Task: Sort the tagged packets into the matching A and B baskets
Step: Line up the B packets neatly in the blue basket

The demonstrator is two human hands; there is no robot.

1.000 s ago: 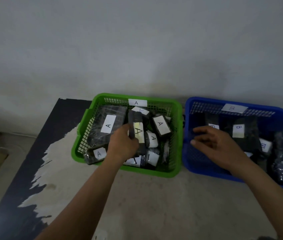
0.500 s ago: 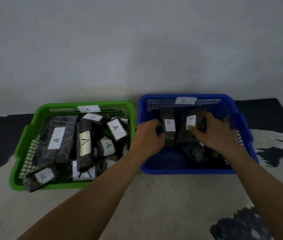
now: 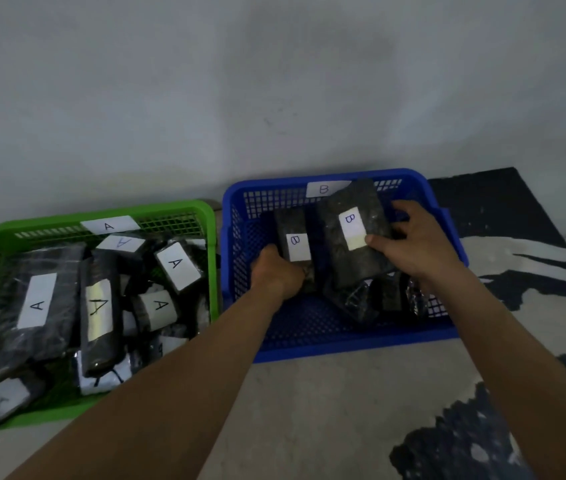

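Both your arms reach into the blue basket (image 3: 343,344). Your left hand (image 3: 276,271) curls its fingers round the narrow B packet's (image 3: 293,233) lower end, and your right hand (image 3: 413,247) grips the wide B packet (image 3: 347,258), thumb on its label. That wide packet now stands higher and more tilted than half a second ago.

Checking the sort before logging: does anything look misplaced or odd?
Nothing stands out. Readable tags in the green basket all say A, those in the blue basket B. The A packets just lie jumbled.
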